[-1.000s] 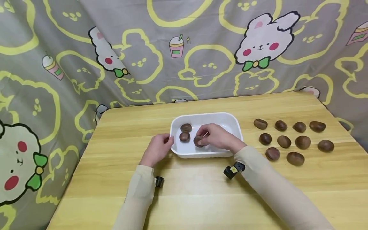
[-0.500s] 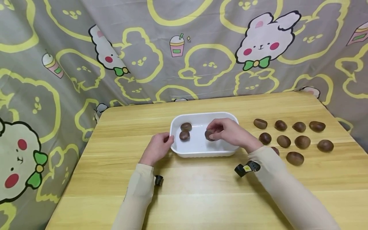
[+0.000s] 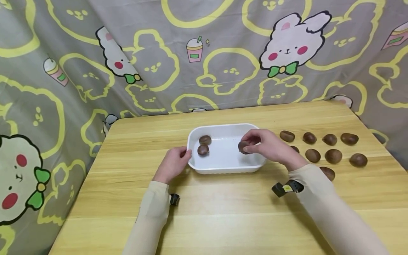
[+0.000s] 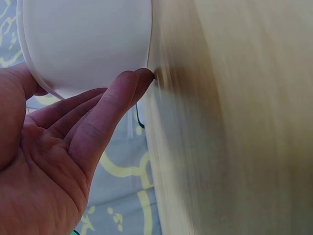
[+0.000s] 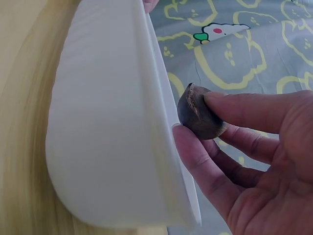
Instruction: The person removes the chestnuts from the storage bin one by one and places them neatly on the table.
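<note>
A white rectangular plastic container (image 3: 223, 170) stands on the wooden table, with two chestnuts (image 3: 203, 150) lying together at its left end. At its left end my left hand (image 3: 172, 165) holds the rim, thumb over the edge and fingers along the outer wall (image 4: 88, 44). My right hand (image 3: 269, 147) pinches a third chestnut (image 5: 200, 112) between thumb and fingertips. In the right wrist view that chestnut shows just above the container's rim, and in the head view it overlaps the right part of the inside.
Several chestnuts (image 3: 333, 156) lie in loose rows on the right of the table (image 3: 223, 216); the right forearm partly covers some. A patterned grey curtain (image 3: 232, 71) hangs behind and at the left of the table. Small black wrist cameras (image 3: 287, 188) sit at both sleeves.
My right hand has moved rightward across the container with the chestnut still pinched, away from the two chestnuts inside. My left hand stays on the left rim.
</note>
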`<state>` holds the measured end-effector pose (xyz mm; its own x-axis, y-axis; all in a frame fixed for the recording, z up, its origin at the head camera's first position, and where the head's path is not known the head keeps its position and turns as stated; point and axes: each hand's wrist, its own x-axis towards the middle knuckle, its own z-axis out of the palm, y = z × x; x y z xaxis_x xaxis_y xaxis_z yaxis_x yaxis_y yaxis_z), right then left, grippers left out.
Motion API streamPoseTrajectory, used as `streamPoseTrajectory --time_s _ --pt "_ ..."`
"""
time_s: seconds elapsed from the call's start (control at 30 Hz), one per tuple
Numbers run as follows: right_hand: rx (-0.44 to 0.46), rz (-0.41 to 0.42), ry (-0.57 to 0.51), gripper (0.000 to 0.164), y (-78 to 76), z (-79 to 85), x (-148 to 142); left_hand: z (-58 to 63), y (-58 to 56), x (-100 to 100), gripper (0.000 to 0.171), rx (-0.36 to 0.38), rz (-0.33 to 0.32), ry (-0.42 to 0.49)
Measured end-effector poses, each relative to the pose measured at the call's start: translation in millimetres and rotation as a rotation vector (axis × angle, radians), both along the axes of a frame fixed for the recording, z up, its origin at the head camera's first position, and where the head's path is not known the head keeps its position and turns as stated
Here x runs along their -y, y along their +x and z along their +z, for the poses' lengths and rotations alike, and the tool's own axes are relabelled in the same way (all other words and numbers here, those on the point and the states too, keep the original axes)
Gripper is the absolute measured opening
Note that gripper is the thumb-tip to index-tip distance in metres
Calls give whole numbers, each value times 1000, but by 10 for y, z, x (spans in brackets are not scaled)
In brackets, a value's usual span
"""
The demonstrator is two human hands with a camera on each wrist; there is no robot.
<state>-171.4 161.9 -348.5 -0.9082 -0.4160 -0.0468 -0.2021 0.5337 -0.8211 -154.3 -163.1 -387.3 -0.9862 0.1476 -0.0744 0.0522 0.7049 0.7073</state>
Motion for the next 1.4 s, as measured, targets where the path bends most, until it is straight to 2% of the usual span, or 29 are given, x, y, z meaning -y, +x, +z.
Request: streamPoseTrajectory --time_s 0.23,0.43,0.63,1.0,1.27,1.4 --pt "23 -50 33 23 63 32 -179 -7 -3 5 28 6 1 8" --pt "67 -99 2 28 116 29 -303 -4 11 9 29 13 7 7" --pt "50 -94 17 29 137 31 -429 -14 14 2 29 16 5 11" --pt "-7 -161 100 39 136 157 -694 -15 -3 7 29 19 7 2" --pt "60 -232 105 49 219 148 -912 -5 -6 1 30 32 7 -3" --pt "54 -249 118 50 276 137 -1027 11 -11 5 30 32 4 -2"
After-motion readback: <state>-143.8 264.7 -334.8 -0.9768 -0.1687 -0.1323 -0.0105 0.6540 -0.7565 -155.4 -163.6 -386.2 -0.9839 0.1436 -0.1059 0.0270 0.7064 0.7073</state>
